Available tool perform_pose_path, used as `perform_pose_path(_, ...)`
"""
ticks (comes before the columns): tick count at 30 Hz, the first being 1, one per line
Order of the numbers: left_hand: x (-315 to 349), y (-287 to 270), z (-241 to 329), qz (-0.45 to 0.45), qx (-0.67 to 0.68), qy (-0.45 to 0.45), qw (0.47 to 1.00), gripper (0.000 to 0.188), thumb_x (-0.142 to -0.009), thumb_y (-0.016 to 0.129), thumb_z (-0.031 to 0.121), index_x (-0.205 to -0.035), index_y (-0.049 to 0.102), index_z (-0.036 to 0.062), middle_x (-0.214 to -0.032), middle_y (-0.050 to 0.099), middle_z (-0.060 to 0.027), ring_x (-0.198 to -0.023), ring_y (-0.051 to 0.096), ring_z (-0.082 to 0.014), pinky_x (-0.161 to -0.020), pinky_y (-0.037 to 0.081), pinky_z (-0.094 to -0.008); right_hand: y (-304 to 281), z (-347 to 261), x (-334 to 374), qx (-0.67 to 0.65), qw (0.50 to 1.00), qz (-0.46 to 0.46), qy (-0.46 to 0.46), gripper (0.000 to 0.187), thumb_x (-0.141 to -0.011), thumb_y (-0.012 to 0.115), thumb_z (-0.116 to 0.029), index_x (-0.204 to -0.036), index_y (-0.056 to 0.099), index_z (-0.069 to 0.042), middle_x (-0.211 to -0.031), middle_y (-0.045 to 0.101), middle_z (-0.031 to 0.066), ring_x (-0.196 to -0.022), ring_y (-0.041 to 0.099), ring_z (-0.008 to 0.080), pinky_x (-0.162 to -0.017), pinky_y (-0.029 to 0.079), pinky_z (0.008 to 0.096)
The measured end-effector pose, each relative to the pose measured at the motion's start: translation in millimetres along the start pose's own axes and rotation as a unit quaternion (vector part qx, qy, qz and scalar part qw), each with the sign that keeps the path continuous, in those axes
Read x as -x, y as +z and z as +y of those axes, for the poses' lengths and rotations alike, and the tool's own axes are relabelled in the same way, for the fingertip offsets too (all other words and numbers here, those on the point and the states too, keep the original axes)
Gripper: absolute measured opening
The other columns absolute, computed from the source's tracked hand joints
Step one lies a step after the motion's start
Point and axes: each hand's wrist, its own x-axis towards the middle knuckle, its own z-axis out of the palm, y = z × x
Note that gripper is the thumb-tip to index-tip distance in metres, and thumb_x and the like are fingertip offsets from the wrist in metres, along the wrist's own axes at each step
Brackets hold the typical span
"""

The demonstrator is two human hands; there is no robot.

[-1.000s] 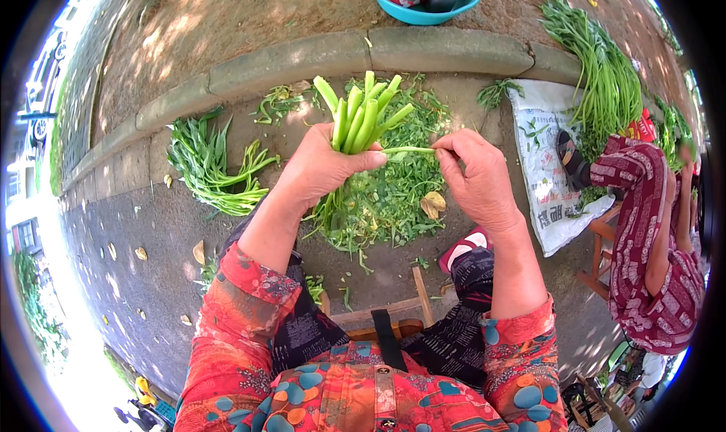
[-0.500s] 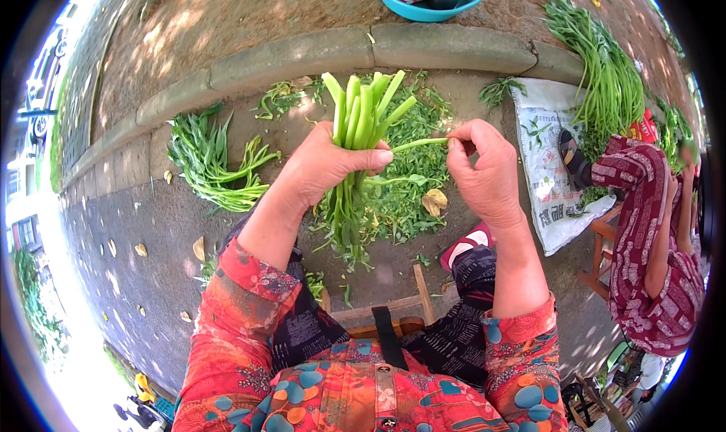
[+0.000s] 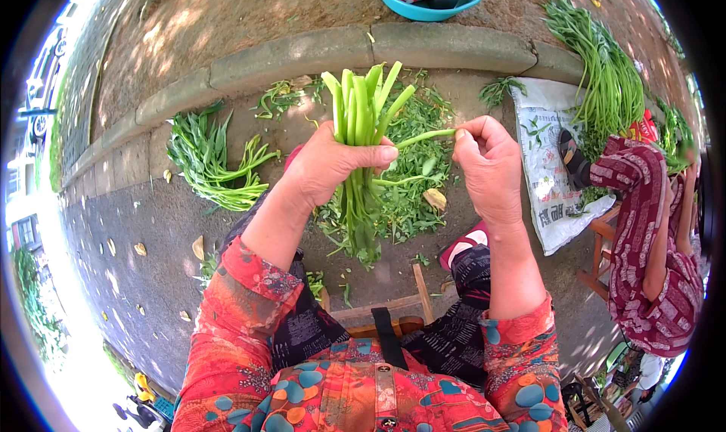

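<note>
My left hand (image 3: 330,164) is closed around a bunch of water spinach (image 3: 364,107), its pale green cut stem ends up and its leaves hanging below the fist. The thumb lies across the stems. One stem (image 3: 426,137) sticks out sideways from the bunch, and my right hand (image 3: 488,156) pinches its far end between thumb and fingertips. A second thin stem (image 3: 401,181) juts out lower down, held by neither hand. Under the bunch, plucked leaves and bits of stem (image 3: 416,213) lie heaped on the pavement, with a dry yellow leaf (image 3: 435,198) on top.
Another bunch of greens (image 3: 219,164) lies to the left. A stone kerb (image 3: 302,54) runs across behind, with a blue basin (image 3: 427,12) beyond it. On the right, a white sack (image 3: 556,182) lies near a large pile of greens (image 3: 597,69) and a seated person in patterned maroon clothes (image 3: 643,235).
My right hand has moved slightly to the right and still pinches the stem. The bunch in my left hand has risen a little. The seated person's hand has shifted slightly.
</note>
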Motion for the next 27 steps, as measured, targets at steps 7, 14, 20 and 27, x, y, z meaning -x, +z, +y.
perform_pose_path(7, -2, 6, -3, -0.016, 0.033, -0.005, 0.999, 0.023, -0.074, 0.076, 0.009, -0.09, 0.061, 0.001, -0.079, 0.061, -0.0039, -0.07, 0.056, -0.0143, -0.066, 0.045, -0.0281, 1, 4, -2, -0.066, 0.997, 0.013, 0.04, 0.005, -0.086, 0.058, -0.004, -0.085, 0.06, 0.0, -0.068, 0.054, -0.0037, -0.059, 0.046, 0.0014, -0.051, 0.036, 0.0178)
perform_pose_path(14, -2, 2, -4, -0.021, 0.036, -0.007, 0.999, 0.023, -0.075, 0.074, 0.009, -0.091, 0.06, 0.0003, -0.079, 0.059, -0.0043, -0.07, 0.056, -0.0149, -0.065, 0.045, -0.0283, -8, 5, -4, -0.187, 0.979, -0.003, 0.078, 0.005, -0.087, 0.056, -0.004, -0.086, 0.06, -0.001, -0.07, 0.057, 0.0004, -0.06, 0.052, 0.0064, -0.057, 0.043, 0.0214)
perform_pose_path(20, -1, -6, -2, 0.014, 0.058, -0.006, 0.998, 0.024, -0.075, 0.075, 0.009, -0.092, 0.06, 0.0006, -0.081, 0.059, -0.0045, -0.07, 0.056, -0.0154, -0.065, 0.046, -0.029, -40, -4, -21, -0.287, 0.953, 0.051, 0.083, 0.005, -0.088, 0.06, -0.008, -0.087, 0.062, -0.003, -0.074, 0.059, 0.0004, -0.063, 0.054, 0.0088, -0.063, 0.047, 0.0245)
perform_pose_path(27, -4, -3, -2, 0.001, 0.05, -0.007, 0.999, 0.026, -0.075, 0.075, 0.009, -0.093, 0.06, 0.0007, -0.081, 0.059, -0.004, -0.072, 0.056, -0.0152, -0.068, 0.046, -0.0284, -39, 1, -21, -0.081, 0.995, 0.057, -0.001, 0.008, -0.087, 0.062, -0.008, -0.093, 0.064, -0.003, -0.075, 0.058, -0.0013, -0.065, 0.05, 0.0068, -0.064, 0.042, 0.0204)
